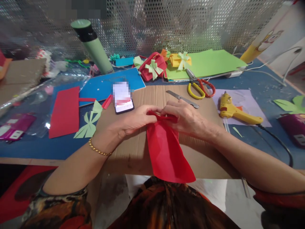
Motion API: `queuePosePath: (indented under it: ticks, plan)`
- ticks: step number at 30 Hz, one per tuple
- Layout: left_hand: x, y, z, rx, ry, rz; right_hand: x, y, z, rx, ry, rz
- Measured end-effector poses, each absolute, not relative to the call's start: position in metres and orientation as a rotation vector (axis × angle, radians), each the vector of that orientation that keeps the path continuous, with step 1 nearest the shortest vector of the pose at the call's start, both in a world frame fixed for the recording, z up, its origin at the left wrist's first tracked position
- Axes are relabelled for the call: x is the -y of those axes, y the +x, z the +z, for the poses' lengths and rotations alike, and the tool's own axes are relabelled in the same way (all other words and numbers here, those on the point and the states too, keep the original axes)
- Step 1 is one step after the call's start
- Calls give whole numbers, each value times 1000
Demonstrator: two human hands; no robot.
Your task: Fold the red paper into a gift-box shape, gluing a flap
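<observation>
Patterned clothing (166, 208) sits nearest my view, then brown cardboard (205, 159). Over it, red paper (164, 152) runs lengthwise near to far, its far end pinched between closed fingers of left hand (138, 120) and right hand (188, 116), equally near.

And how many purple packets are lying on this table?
2: one purple packet at the far left, near clear plastic, and another right of the glue gun, cut off by the picture's edge. More may be hidden.
</observation>
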State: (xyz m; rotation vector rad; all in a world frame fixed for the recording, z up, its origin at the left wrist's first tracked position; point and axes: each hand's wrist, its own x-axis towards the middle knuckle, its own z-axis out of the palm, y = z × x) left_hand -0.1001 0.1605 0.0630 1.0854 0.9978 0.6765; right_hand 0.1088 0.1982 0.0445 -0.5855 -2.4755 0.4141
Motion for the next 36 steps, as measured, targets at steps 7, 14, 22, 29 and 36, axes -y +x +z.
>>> queuePosePath:
  ticks: [7, 14, 22, 29, 36]
  plan:
    - [-162, -103, 61, -952, 1173, 611, -196, 109, 44, 2461, -460, 397]
    - [-167, -111, 66, -873, 1241, 539, -195, 111, 46, 2526, -448, 360]
    - [-166, -114, 80, -786, 1332, 417, -192, 112, 46, 2587, -446, 210]
    - [-161, -111, 73, -749, 1323, 476, -190, 110, 46, 2542, -365, 192]
    - [-161, -105, 63, -854, 1197, 665, -191, 110, 48, 2570, -319, 77]
